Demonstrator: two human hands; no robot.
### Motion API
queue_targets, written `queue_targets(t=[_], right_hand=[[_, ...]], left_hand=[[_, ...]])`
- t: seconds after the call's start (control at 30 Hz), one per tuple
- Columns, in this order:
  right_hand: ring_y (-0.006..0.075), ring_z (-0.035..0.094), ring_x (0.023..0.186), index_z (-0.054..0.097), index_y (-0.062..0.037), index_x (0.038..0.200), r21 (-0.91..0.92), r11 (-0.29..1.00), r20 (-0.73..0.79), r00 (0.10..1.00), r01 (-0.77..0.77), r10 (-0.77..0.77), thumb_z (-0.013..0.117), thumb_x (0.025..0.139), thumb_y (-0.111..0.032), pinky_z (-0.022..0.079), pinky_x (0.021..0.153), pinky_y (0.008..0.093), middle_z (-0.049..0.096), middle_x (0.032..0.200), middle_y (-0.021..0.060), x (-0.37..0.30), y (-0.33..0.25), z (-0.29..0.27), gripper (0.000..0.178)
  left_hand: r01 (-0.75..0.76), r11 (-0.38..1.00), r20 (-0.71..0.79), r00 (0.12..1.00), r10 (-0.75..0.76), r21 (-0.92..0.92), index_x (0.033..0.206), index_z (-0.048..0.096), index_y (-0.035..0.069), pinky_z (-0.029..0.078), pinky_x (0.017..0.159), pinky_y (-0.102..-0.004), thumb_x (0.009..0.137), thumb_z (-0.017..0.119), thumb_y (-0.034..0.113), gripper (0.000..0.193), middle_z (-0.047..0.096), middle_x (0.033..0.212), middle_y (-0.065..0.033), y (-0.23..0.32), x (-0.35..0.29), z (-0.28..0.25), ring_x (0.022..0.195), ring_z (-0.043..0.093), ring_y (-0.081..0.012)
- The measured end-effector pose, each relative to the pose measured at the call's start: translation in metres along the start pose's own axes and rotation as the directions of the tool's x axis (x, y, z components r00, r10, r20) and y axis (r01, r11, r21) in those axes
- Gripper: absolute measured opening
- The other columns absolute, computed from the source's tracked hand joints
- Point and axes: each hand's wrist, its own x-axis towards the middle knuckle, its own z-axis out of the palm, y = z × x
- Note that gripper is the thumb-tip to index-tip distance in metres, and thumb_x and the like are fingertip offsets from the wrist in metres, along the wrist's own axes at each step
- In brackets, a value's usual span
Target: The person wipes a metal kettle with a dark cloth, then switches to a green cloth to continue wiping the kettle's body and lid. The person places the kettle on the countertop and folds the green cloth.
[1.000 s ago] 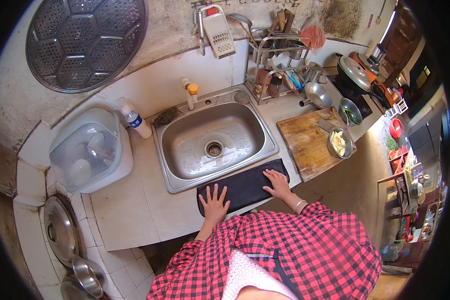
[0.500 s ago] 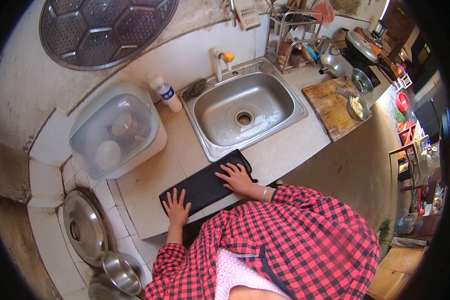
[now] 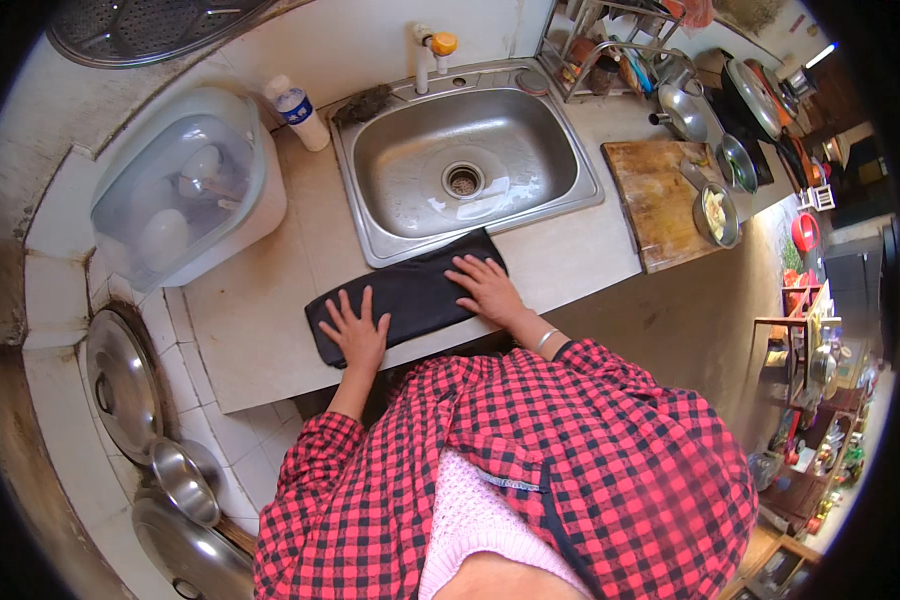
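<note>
A folded black cloth (image 3: 415, 297) lies flat on the countertop, along the front of the sink. Its far right edge reaches the sink's front rim. My left hand (image 3: 358, 335) rests palm down on the left part of the cloth, fingers spread. Toward the right end, my right hand (image 3: 490, 290) lies flat on it with fingers stretched out. A bracelet circles my right wrist. How the cloth is folded underneath cannot be seen.
Behind the cloth is a steel sink (image 3: 410, 227). A lidded plastic tub (image 3: 267, 215) and a bottle (image 3: 297, 112) stand left of it. To the right lies a wooden cutting board (image 3: 625, 170) bearing a bowl (image 3: 712, 214). Pot lids (image 3: 125, 385) lean at the lower left.
The view has shifted, so counter things sit higher in the picture. Both hands have moved to the right relative to the sink, still flat on the cloth. A strap at its right end no longer shows.
</note>
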Motion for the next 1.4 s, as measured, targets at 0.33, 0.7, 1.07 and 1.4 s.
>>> queue_targets(t=[0.33,0.7,1.07,1.4], right_hand=[[0.0292,0.035,0.138,0.046,-0.0214,0.140,-0.049,0.966,0.015,0.967,-0.253,0.254,0.070,0.082,-0.031,0.030,0.111,0.0489,0.039,0.149,0.0061,-0.090,0.171,-0.100,0.063],[0.0297,0.039,0.134,0.053,-0.0194,0.133,-0.098,0.962,-0.084,0.965,-0.256,0.248,0.073,0.078,-0.037,0.029,0.106,0.0484,0.044,0.144,0.0082,-0.079,0.127,-0.065,0.062],[0.0322,0.040,0.127,0.054,-0.0326,0.133,-0.146,0.989,-0.077,0.997,0.008,-0.019,0.073,0.075,-0.038,0.034,0.094,0.0516,0.045,0.139,0.0108,0.041,-0.113,0.034,0.061],[0.0284,0.040,0.129,0.055,-0.0304,0.133,-0.115,0.981,0.044,0.987,0.158,-0.154,0.068,0.082,-0.038,0.036,0.093,0.0518,0.045,0.143,0.0067,0.080,-0.171,0.061,0.053]], left_hand=[[-0.143,0.982,-0.006,0.990,0.143,-0.123,0.146,0.038,0.029,0.009,0.104,-0.0735,0.086,0.059,0.050,0.067,0.025,0.153,-0.0191,0.225,0.035,0.042,0.142,0.015,-0.0461],[-0.237,0.952,-0.003,0.971,0.241,-0.193,0.146,0.038,0.032,0.007,0.108,-0.0697,0.084,0.063,0.047,0.069,0.024,0.156,-0.0094,0.156,0.023,0.022,0.145,0.014,-0.0378],[-0.052,0.997,0.064,0.996,0.056,-0.058,0.146,0.037,0.033,0.009,0.111,-0.0661,0.083,0.065,0.045,0.070,0.023,0.157,-0.0052,-0.123,-0.029,-0.039,0.145,0.014,-0.0351],[0.131,0.991,0.151,0.980,-0.134,0.024,0.150,0.028,0.029,0.010,0.110,-0.0668,0.087,0.061,0.049,0.074,0.016,0.159,-0.0075,-0.188,-0.060,-0.059,0.146,0.010,-0.0385]])
